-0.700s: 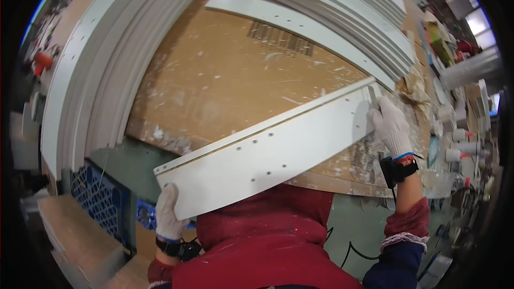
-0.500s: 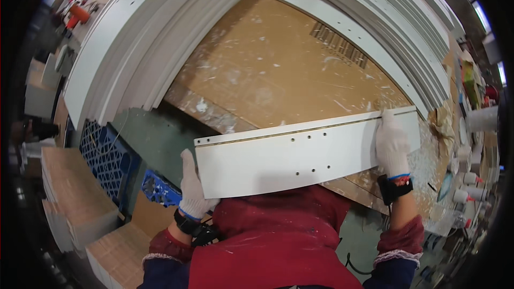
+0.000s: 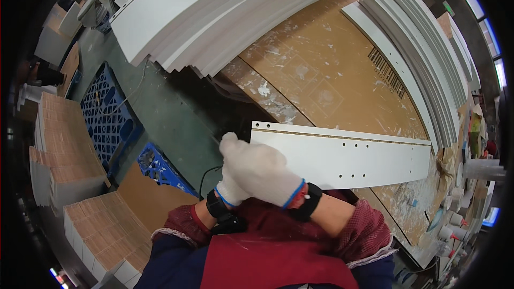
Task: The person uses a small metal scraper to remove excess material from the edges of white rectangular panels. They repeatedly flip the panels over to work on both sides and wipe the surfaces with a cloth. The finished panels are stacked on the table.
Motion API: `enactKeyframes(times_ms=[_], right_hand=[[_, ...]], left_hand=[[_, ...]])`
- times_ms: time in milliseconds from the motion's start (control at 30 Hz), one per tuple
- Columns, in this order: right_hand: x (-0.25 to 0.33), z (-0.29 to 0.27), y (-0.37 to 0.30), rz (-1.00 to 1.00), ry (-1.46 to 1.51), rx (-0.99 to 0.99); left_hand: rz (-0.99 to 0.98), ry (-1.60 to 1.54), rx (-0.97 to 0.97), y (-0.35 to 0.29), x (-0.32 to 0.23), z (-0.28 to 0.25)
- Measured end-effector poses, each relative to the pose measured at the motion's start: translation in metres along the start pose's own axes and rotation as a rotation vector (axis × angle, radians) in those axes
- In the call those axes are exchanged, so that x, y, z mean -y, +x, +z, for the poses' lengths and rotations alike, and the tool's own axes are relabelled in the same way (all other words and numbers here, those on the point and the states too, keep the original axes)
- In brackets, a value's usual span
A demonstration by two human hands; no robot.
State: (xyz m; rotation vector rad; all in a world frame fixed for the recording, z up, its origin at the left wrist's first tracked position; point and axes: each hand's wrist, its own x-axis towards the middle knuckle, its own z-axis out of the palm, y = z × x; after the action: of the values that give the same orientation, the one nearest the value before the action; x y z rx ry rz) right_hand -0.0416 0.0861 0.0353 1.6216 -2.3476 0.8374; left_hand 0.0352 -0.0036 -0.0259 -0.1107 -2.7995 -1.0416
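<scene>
A long white board (image 3: pixel 326 160) with a narrow groove along its far edge and several drilled holes lies in front of me, its right part over the worktable. Both my hands wear white knit gloves and meet at the board's left end. My right hand (image 3: pixel 265 174) crosses in front of the board's near left corner, its fingers curled; whatever is in them is hidden. Behind it, my left hand (image 3: pixel 230 184) is mostly covered, so its grip does not show.
Stacked white boards (image 3: pixel 203 16) stand at the far left of the worktable (image 3: pixel 321 75), more boards (image 3: pixel 423 53) along its right. On the floor to the left are a blue pallet (image 3: pixel 110 118) and stacked panels (image 3: pixel 69 144). Glue bottles (image 3: pixel 455 219) stand at right.
My right hand has left the board's right end and moved left to my left hand. The view has turned left, and the board now appears farther right.
</scene>
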Motion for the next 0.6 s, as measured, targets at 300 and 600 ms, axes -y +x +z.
enactKeyframes(times_ms=[300, 600], right_hand=[[-0.068, -0.084, -0.039, 0.991, -0.505, 0.347], [0.021, -0.003, 0.011, 0.207, -0.077, 0.456]], left_hand=[[0.012, 0.066, -0.14, -0.005, 0.004, 0.017], [-0.391, -0.974, -0.266, 0.0, 0.002, 0.036]])
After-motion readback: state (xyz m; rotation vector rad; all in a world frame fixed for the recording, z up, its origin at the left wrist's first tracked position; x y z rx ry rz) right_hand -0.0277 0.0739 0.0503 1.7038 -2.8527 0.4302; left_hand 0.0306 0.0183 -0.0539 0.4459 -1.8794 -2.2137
